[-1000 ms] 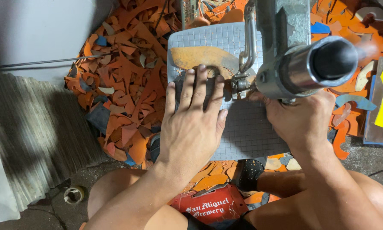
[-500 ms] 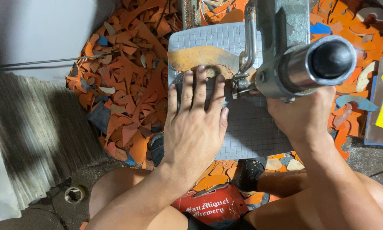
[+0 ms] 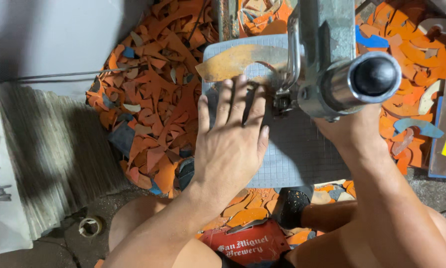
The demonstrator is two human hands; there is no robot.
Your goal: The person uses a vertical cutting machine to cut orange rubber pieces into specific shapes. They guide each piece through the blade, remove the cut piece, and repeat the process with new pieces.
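my left hand (image 3: 230, 144) flat, fingers spread, pressing sheet on gridded table (image 3: 302, 159) | right hand (image 3: 349, 130) behind machine head (image 3: 332, 64), grip unclear | orange piece (image 3: 238, 62) mostly cut free | scrap pile (image 3: 153, 104) large, many cuts done

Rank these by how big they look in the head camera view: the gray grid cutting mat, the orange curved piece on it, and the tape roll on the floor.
1. Gray grid cutting mat, largest.
2. Orange curved piece.
3. Tape roll, smallest; it lies farther from the camera, so its true size is unsure.
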